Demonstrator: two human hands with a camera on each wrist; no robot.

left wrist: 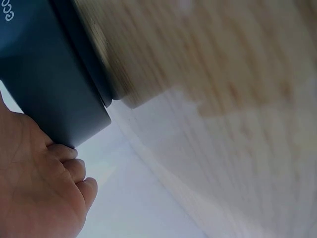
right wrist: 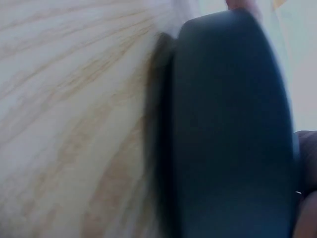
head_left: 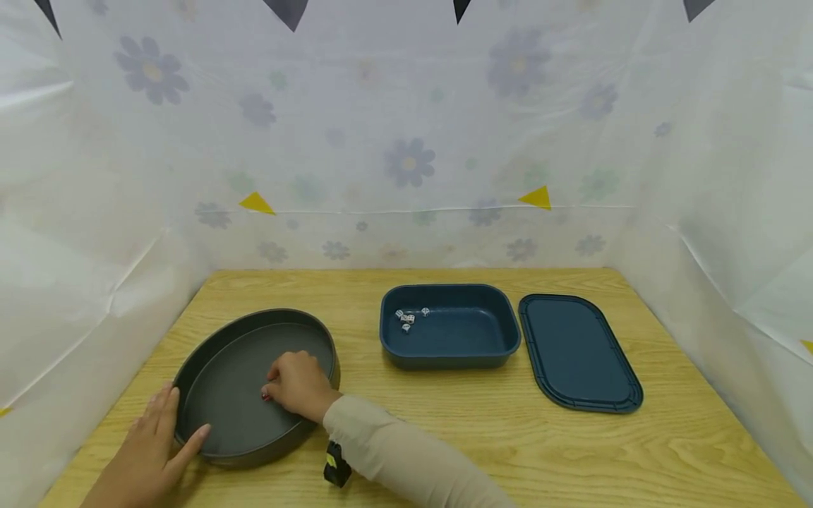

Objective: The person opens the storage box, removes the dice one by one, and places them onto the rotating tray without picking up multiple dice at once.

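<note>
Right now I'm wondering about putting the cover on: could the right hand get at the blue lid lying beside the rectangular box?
Probably yes. The right hand is inside the round pan, while the blue lid lies flat and uncovered on the table's right side. Bare wood lies between them; only the blue box stands nearby, left of the lid.

Bare table lies open in front of the blue tub and its lid, which sit just beside each other; the round pan fills the left, curtain walls close 3 sides
</note>
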